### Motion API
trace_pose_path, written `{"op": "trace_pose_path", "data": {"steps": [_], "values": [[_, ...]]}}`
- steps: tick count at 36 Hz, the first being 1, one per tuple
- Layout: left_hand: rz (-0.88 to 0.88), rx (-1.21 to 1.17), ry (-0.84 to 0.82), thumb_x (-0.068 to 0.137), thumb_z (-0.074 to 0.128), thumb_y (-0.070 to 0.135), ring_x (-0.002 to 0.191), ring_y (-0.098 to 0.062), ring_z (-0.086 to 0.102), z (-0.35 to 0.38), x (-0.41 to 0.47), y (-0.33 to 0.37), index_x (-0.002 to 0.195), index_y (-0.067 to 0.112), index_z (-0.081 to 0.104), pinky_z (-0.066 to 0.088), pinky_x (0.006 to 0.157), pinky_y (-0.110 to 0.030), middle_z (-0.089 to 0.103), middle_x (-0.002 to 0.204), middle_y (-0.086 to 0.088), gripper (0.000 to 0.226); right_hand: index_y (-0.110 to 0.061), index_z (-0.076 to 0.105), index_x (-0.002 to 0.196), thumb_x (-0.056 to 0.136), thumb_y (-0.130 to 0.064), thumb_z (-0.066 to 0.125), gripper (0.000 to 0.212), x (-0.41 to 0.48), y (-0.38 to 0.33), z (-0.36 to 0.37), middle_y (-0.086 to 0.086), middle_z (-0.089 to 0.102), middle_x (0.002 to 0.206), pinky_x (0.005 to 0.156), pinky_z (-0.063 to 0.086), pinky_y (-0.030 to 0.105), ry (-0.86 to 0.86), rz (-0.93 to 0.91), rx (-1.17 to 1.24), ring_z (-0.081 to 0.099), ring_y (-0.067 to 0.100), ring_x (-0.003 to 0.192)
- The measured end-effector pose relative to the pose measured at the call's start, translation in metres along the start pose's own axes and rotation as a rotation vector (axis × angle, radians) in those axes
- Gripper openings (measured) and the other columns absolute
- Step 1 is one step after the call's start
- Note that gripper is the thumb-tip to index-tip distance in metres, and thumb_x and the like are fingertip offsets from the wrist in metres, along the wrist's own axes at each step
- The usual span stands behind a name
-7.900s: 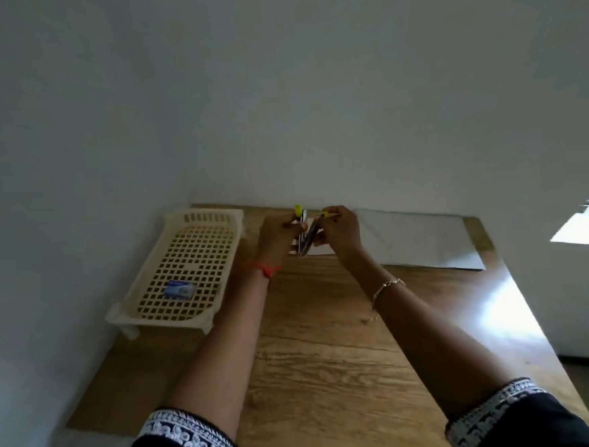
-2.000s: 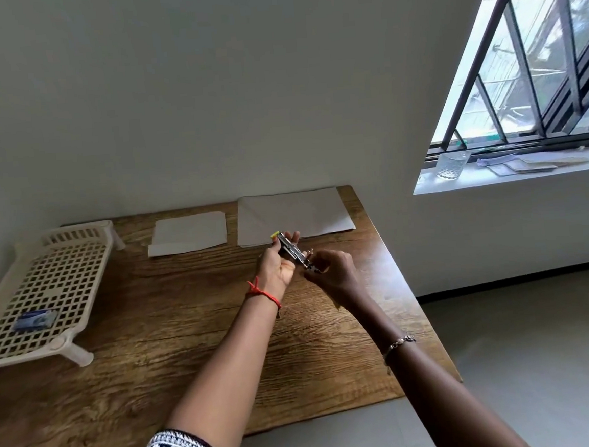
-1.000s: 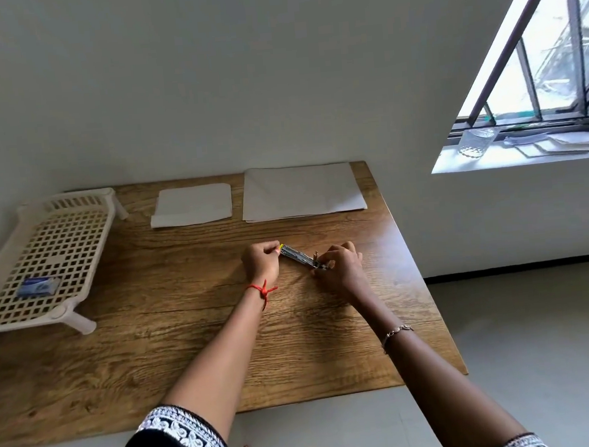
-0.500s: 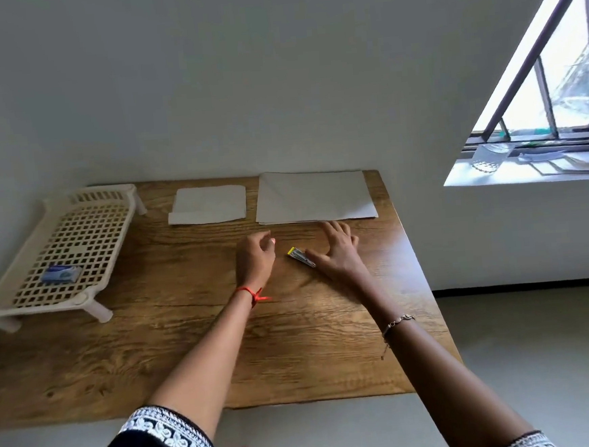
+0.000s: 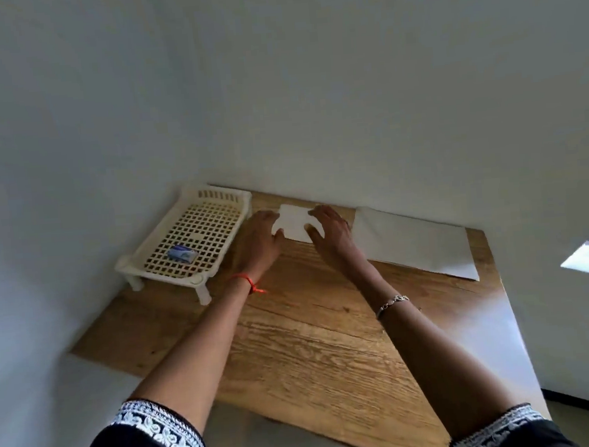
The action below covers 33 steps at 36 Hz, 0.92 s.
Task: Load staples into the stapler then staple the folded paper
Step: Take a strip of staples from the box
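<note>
Now left hand (image 5: 257, 241) and right hand (image 5: 332, 235), grips wide, flank the flat white folded paper (image 5: 294, 222).

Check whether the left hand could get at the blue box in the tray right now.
Probably yes: the left hand is right beside the white tray, the blue box lies uncovered on its open lattice floor, and nothing stands between them.

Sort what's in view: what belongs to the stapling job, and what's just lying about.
Job: small folded paper; left hand and right hand, one at each side of it; blue box, likely staples.
Lying about: white tray holding that box; large sheet; wooden table.
</note>
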State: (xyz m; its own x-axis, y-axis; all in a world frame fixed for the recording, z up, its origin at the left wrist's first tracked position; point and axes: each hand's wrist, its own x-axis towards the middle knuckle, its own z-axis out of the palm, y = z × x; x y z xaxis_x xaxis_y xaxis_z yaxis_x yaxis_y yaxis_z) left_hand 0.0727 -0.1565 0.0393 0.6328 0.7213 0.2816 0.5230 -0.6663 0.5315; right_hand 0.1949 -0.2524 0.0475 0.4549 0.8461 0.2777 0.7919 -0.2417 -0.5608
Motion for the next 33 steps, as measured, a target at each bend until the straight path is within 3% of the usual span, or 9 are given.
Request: {"op": "trace_pose_path", "data": {"steps": [5, 10, 14, 19, 25, 30, 33], "values": [[-0.149, -0.071, 0.071, 0.09, 0.053, 0.015, 0.125, -0.028, 0.05, -0.041, 0.004, -0.038, 0.126, 0.006, 0.058, 0.036, 0.107, -0.033, 0.057, 0.131, -0.013, 0.038, -0.001, 0.05, 0.125, 0.094, -0.017, 0.047, 0.034, 0.028, -0.04, 0.024, 0.015, 0.048, 0.135, 0.106, 0.03, 0.032, -0.063, -0.052, 0.049, 0.042, 0.026, 0.128], [-0.26, -0.063, 0.021, 0.091, 0.049, 0.015, 0.132, -0.026, 0.043, -0.066, 0.003, -0.083, 0.134, 0.008, 0.049, 0.033, 0.111, -0.035, 0.049, 0.141, -0.013, 0.043, 0.001, 0.051, 0.121, 0.093, -0.014, 0.049, 0.032, 0.049, -0.071, 0.053, 0.017, 0.05, 0.129, 0.094, 0.031, 0.025, -0.165, -0.073, 0.071, 0.043, 0.028, 0.122], [-0.352, -0.066, -0.01, 0.087, 0.053, 0.009, 0.131, -0.029, 0.043, -0.079, 0.001, -0.121, 0.132, 0.004, 0.051, 0.035, 0.11, -0.036, 0.05, 0.138, -0.016, 0.045, -0.001, 0.051, 0.122, 0.092, -0.018, 0.05, 0.035, 0.063, -0.095, 0.084, 0.015, 0.05, 0.13, 0.1, 0.035, 0.035, -0.255, -0.062, 0.087, 0.045, 0.028, 0.122], [-0.437, -0.081, -0.064, 0.078, 0.066, 0.006, 0.126, -0.031, 0.05, -0.089, -0.002, -0.158, 0.128, 0.003, 0.056, 0.04, 0.106, -0.037, 0.052, 0.135, -0.018, 0.051, -0.002, 0.051, 0.123, 0.089, -0.02, 0.054, 0.038, 0.077, -0.109, 0.116, 0.017, 0.051, 0.129, 0.1, 0.037, 0.037, -0.366, -0.055, 0.038, 0.048, 0.031, 0.12], [-0.436, -0.062, -0.154, 0.085, 0.059, 0.005, 0.127, -0.033, 0.048, -0.089, -0.001, -0.185, 0.132, 0.001, 0.052, 0.038, 0.109, -0.038, 0.049, 0.137, -0.021, 0.047, 0.001, 0.042, 0.13, 0.091, -0.019, 0.055, 0.046, 0.08, -0.117, 0.143, 0.019, 0.04, 0.14, 0.104, 0.024, 0.03, -0.486, -0.079, -0.036, 0.035, 0.029, 0.13], [-0.405, -0.032, -0.187, 0.089, 0.051, 0.004, 0.131, -0.031, 0.045, -0.086, -0.002, -0.191, 0.134, 0.005, 0.05, 0.035, 0.111, -0.037, 0.047, 0.14, -0.018, 0.045, 0.0, 0.049, 0.12, 0.086, -0.026, 0.061, 0.045, 0.079, -0.123, 0.163, 0.018, 0.05, 0.126, 0.092, 0.034, 0.031, -0.506, -0.078, -0.065, 0.045, 0.029, 0.115], [-0.397, -0.019, -0.191, 0.087, 0.047, -0.004, 0.132, -0.029, 0.042, -0.084, -0.002, -0.192, 0.135, 0.004, 0.047, 0.032, 0.112, -0.033, 0.046, 0.141, -0.019, 0.049, -0.001, 0.055, 0.111, 0.084, -0.03, 0.063, 0.041, 0.079, -0.126, 0.173, 0.016, 0.055, 0.115, 0.077, 0.035, 0.029, -0.503, -0.084, -0.097, 0.051, 0.027, 0.103]]}}
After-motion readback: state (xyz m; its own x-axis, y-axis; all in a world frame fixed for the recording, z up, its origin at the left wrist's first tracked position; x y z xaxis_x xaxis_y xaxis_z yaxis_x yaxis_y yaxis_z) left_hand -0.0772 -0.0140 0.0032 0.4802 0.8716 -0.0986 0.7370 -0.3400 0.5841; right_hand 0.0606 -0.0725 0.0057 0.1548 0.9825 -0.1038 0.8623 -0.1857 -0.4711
